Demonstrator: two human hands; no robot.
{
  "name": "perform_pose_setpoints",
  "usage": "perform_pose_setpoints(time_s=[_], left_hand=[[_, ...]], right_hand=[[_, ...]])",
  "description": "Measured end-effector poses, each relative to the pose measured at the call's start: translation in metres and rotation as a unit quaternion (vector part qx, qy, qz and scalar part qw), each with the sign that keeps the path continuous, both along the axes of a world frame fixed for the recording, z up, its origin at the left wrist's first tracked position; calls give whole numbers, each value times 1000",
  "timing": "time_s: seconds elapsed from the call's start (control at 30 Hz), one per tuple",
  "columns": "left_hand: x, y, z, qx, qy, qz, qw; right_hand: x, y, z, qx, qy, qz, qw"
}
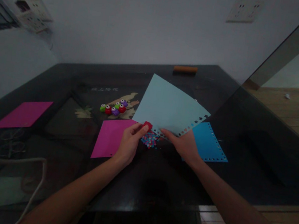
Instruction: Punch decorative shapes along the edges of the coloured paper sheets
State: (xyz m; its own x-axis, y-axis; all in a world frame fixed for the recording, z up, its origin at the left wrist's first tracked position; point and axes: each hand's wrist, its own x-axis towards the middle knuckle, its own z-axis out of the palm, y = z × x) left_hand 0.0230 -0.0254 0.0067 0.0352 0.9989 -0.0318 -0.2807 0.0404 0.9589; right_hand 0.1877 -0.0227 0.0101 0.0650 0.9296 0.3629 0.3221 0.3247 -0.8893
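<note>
A flat pink sheet with straight edges lies on the left of the dark, glossy worktop, with a thin pale cable bending in a loop nearer by. Farther right, six small rounded craft pieces, shiny green, red and purple with round white eyes, sit close together over a printed picture. On the near side of them, a magenta sheet lies flat, partly behind the left hand. The fingers of that hand are clamped on a small red block, thumb over its top, at the near left corner of a pale blue sheet. Just below the block is a loose heap of tiny blue, pink and red confetti. The pale sheet, smooth and matt, is held tilted between the two hands, a row of small flower-like holes along its near right edge. Beyond it, at the far side, lies an orange-brown bar. The right hand pinches the sheet's near edge, thumb on top, other fingers hidden. Partly behind this hand, to the right, rests a bright blue sheet with holes punched along its right and near edges
</note>
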Motion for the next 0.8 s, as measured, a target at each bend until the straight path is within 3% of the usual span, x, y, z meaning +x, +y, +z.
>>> perform_pose_setpoints(time_s=[0.8], left_hand=[[-2,2,-4,-10,13,-27,1000]], right_hand=[[4,4,-2,-28,19,-8,999]])
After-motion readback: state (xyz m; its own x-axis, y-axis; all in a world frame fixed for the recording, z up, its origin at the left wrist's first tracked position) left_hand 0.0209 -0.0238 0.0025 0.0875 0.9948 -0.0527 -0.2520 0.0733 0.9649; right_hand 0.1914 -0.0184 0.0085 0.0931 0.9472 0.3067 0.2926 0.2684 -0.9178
